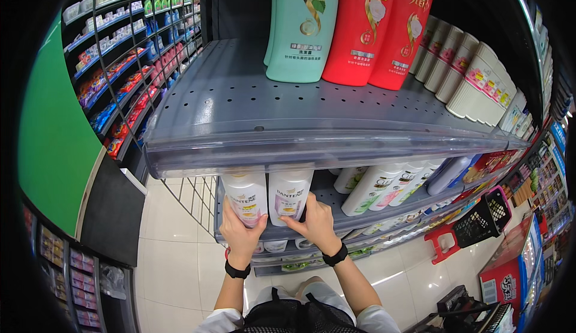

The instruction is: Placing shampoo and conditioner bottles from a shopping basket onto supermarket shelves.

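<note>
My left hand [243,230] grips the lower part of a white Pantene bottle [245,195] with a pinkish base. Beside it, my right hand [317,222] has its thumb across the front of a second white Pantene bottle [291,193], its fingers along the right side. Both bottles are upright near the front left of the lower shelf [324,198]. Their tops are partly covered by the clear front strip [315,146] of the shelf above. To the right on the same level are several white Clear bottles [378,186].
The upper shelf [216,90] juts out over my hands. It carries a mint-green bottle [302,27], red Slek bottles [360,27] and several white bottles [472,81]. A wire grid [193,202] bounds the left end. A black basket [477,222] rests by a red stool [438,243].
</note>
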`<action>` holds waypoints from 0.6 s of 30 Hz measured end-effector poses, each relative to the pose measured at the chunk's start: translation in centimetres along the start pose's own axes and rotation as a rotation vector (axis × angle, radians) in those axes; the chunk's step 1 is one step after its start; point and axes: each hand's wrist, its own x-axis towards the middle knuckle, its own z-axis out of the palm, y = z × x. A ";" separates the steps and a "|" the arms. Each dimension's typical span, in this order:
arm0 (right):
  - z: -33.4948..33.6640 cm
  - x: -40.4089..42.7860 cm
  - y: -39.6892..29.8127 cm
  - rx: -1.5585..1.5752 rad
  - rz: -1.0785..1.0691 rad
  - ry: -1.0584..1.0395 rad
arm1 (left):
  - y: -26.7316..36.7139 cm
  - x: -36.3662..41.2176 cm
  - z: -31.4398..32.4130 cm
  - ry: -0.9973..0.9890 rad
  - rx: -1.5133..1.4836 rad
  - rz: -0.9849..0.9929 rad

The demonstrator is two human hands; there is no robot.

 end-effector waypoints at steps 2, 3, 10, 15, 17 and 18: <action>-0.1 0.0 -0.1 -0.004 0.000 -0.003 | 0.2 0.2 0.0 0.047 0.016 0.066; -0.2 0.1 -0.1 -0.009 -0.001 -0.004 | 0.3 0.2 0.0 0.045 0.016 0.066; -0.1 0.0 -0.1 0.018 -0.007 0.006 | 0.4 0.3 -0.2 0.047 0.010 0.059; 0.1 -0.2 -0.2 0.008 0.008 0.014 | 0.6 0.5 -0.4 0.038 -0.001 0.056; 0.0 -0.3 -0.3 0.011 0.007 0.016 | 0.6 0.4 -0.5 0.032 -0.002 0.040; 0.1 -0.3 -0.4 0.013 0.004 0.017 | 0.5 0.4 -0.6 0.031 0.001 0.040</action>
